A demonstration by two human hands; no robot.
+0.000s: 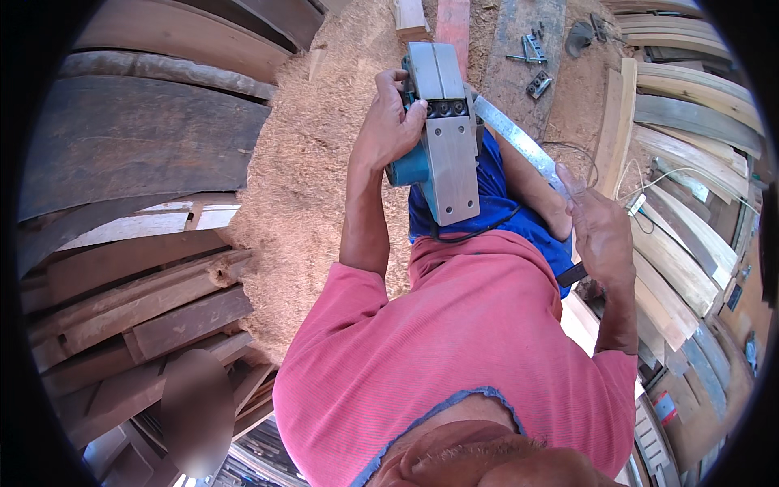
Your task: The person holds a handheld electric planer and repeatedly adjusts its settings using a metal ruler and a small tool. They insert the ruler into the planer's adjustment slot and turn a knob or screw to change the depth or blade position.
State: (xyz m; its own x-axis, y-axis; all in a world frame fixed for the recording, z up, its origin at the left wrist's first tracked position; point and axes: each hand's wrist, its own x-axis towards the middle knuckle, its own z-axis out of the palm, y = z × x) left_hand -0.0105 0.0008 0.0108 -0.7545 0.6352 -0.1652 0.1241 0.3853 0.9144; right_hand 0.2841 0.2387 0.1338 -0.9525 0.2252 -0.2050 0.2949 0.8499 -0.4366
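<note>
An electric hand planer (446, 138) lies upside down on my lap, its flat grey metal sole facing up and its teal body below. My left hand (389, 122) grips the planer's left side near the blade drum. My right hand (596, 231) holds one end of a long flat metal ruler (519, 142), whose other end reaches up to the planer's right edge. A black power cord (479, 231) trails from the planer across my blue shorts. I wear a red shirt.
Sawdust (308, 162) covers the ground in front. Stacks of dark boards (146, 308) lie at left, lighter planks (682, 235) at right. Small metal parts and tools (531, 61) rest on a board at the top. White wire (649, 183) runs at right.
</note>
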